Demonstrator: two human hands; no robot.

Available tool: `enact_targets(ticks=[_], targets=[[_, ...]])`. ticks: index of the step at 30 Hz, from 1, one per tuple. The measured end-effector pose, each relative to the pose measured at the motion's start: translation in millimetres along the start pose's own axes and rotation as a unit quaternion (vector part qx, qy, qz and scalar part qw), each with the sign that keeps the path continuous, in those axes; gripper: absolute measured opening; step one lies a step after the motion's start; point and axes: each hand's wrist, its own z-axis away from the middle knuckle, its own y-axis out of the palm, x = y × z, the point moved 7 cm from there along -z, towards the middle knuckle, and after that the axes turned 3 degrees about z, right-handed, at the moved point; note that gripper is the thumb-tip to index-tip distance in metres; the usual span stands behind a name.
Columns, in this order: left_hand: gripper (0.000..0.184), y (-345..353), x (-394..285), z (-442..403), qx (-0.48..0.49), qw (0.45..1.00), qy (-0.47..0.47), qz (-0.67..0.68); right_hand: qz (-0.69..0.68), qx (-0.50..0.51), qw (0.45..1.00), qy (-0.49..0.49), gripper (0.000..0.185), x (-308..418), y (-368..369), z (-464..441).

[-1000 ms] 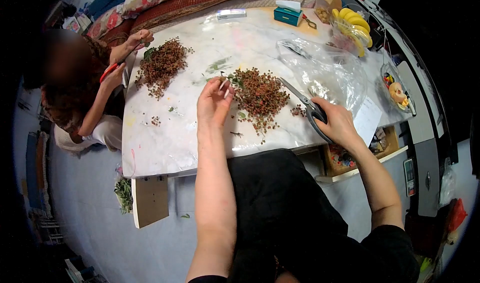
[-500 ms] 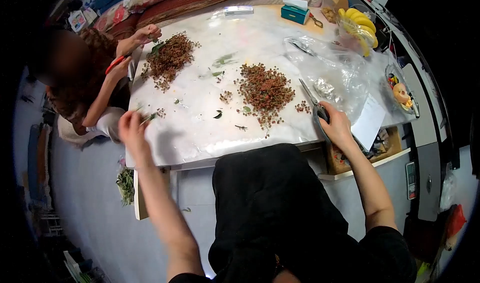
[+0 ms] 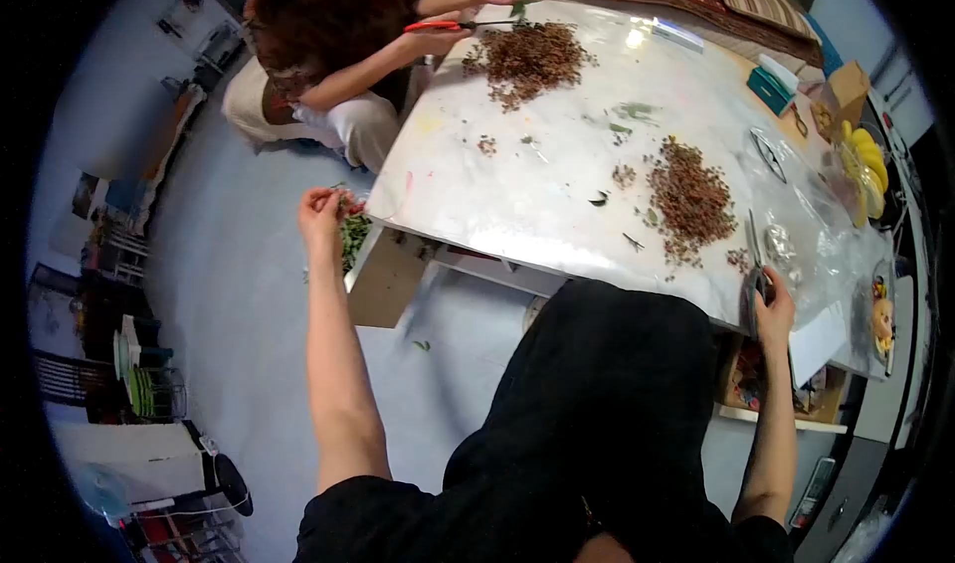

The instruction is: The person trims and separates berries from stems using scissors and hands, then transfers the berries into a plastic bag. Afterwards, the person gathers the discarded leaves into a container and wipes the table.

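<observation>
My left hand (image 3: 320, 223) is off the table's left corner, fingers pinched on a thin green sprig (image 3: 338, 187), partly hidden by the fingers. Just below and beside it, green leaves (image 3: 353, 240) are heaped at the table's side. In my right hand (image 3: 775, 309) is a pair of dark-handled scissors (image 3: 753, 245), blades pointing away from me over the table's front right. Left of the blades lies a pile of small reddish-brown berries (image 3: 690, 200) on thin stems, with a smaller cluster (image 3: 736, 260) between.
Across the white table (image 3: 477, 190), another person holds red-handled scissors (image 3: 433, 26) and a leafy sprig by a second berry pile (image 3: 532, 64). Clear plastic (image 3: 821, 215), bananas (image 3: 863, 165) and a tissue box (image 3: 771, 88) lie right. An open drawer (image 3: 781, 384) juts out below.
The view has turned left. My left hand has moved from above the table's left edge out past its corner, near the leaf heap. My right hand still holds the scissors.
</observation>
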Motion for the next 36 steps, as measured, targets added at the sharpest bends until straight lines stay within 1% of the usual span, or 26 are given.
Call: enact_targets(ticks=[1, 2, 3, 4, 5, 7, 8, 9, 10, 12, 13, 14, 15, 16, 17, 18, 21, 22, 24, 28, 30, 31, 33, 34, 35, 36], targets=[[0.015, -32, -8, -4, -0.036, 0.993, 0.023, -0.108, -0.021, 0.025, 0.999, 0.004, 0.048, 15, 5, -5], [0.014, -31, 5, -20, -0.036, 0.978, 0.037, -0.204, -0.107, -0.001, 0.992, -0.062, 0.048, -9, 12, -8], [0.017, -45, 8, -19, -0.095, 0.956, 0.036, -0.276, -0.065, -0.011, 0.996, -0.064, 0.047, 2, 6, -4], [0.028, -95, 38, -53, -0.095, 0.913, 0.092, -0.386, -0.033, -0.04, 0.994, -0.097, 0.046, 2, 6, -4], [0.036, -119, 54, -72, -0.102, 0.852, 0.087, -0.506, -0.015, -0.026, 0.997, -0.071, 0.047, 11, 4, -2], [0.038, -67, 18, -39, -0.159, 0.701, 0.164, -0.676, 0.023, -0.043, 0.997, -0.057, 0.048, 21, 3, 0], [0.038, -30, -3, -27, -0.147, 0.707, 0.167, -0.672, 0.036, -0.049, 0.997, -0.045, 0.048, 28, -2, 3], [0.036, 24, -23, -7, -0.048, 0.751, 0.235, -0.615, 0.044, -0.052, 0.997, -0.037, 0.047, 30, -2, 5], [0.034, 74, -33, 15, 0.049, 0.781, 0.298, -0.546, 0.045, -0.054, 0.997, -0.031, 0.047, 31, -2, 6], [0.025, 159, -35, 56, 0.137, 0.85, 0.296, -0.414, 0.048, -0.065, 0.996, -0.028, 0.046, 33, -3, 7], [0.019, 203, -29, 83, 0.209, 0.902, 0.247, -0.285, 0.049, -0.066, 0.996, -0.027, 0.046, 34, -3, 9], [0.014, 241, -19, 106, 0.272, 0.884, 0.257, -0.281, 0.05, -0.066, 0.996, -0.024, 0.046, 34, -4, 9], [0.011, 276, -16, 133, 0.321, 0.876, 0.228, -0.279, 0.051, -0.066, 0.996, -0.021, 0.046, 34, -4, 9], [0.012, 305, -7, 152, 0.384, 0.853, 0.208, -0.286, 0.051, -0.067, 0.996, -0.021, 0.046, 36, -4, 9], [0.013, 329, 1, 167, 0.421, 0.858, 0.166, -0.241, 0.049, -0.065, 0.997, -0.018, 0.046, 37, -4, 10], [0.014, 348, 13, 175, 0.439, 0.831, 0.198, -0.279, 0.047, -0.065, 0.997, -0.014, 0.046, 38, -5, 10], [0.014, 388, 33, 196, 0.475, 0.793, 0.217, -0.314, 0.051, -0.059, 0.997, -0.002, 0.047, 32, -3, 10], [0.014, 393, 39, 199, 0.477, 0.792, 0.216, -0.314, 0.042, -0.069, 0.997, -0.015, 0.047, 33, -3, 10], [0.013, 402, 44, 209, 0.485, 0.739, 0.25, -0.395, 0.032, -0.072, 0.997, -0.02, 0.047, 33, -3, 11], [0.014, 399, 52, 202, 0.464, 0.741, 0.272, -0.401, 0.034, -0.07, 0.997, -0.007, 0.046, 36, -3, 14], [0.017, 392, 41, 188, 0.395, 0.801, 0.269, -0.36, 0.042, -0.072, 0.997, -0.007, 0.046, 37, -4, 14], [0.017, 388, 39, 187, 0.395, 0.801, 0.269, -0.362, 0.04, -0.071, 0.997, -0.007, 0.046, 36, -2, 14], [0.02, 381, 20, 189, 0.397, 0.824, 0.222, -0.339, 0.039, -0.088, 0.995, -0.029, 0.046, 36, -3, 14], [0.016, 379, 14, 197, 0.426, 0.82, 0.203, -0.325, 0.038, -0.09, 0.995, -0.027, 0.046, 36, -4, 13], [0.016, 374, 16, 202, 0.429, 0.818, 0.204, -0.323, 0.033, -0.086, 0.996, -0.02, 0.046, 38, -3, 13], [0.016, 372, 26, 213, 0.501, 0.784, 0.192, -0.313, 0.029, -0.082, 0.996, -0.014, 0.046, 37, -3, 14]])
